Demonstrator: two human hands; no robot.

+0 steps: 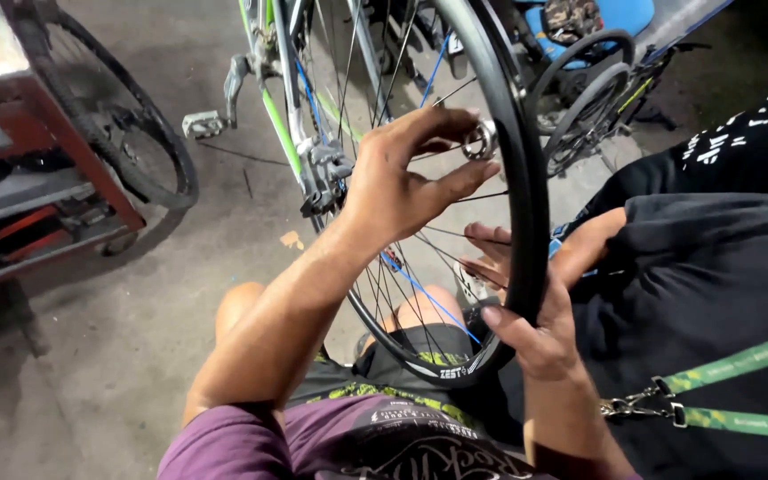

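Black rim stands upright mid-frame; right hand wraps it at 5 o'clock, left hand pinches the hub axle at 1 o'clock. If that pinch slips, fingers could jam between spokes, I reckon.

My left hand is raised ahead of me, forearm stretched out from the purple sleeve, wrist bent slightly back. Its thumb and fingertips pinch together at the wheel hub, palm turned toward it. My right hand sits lower and nearer my body, below and right of that hub, thumb laid over the rim and fingers curled behind it in a firm grasp, forearm rising almost straight up from my lap.
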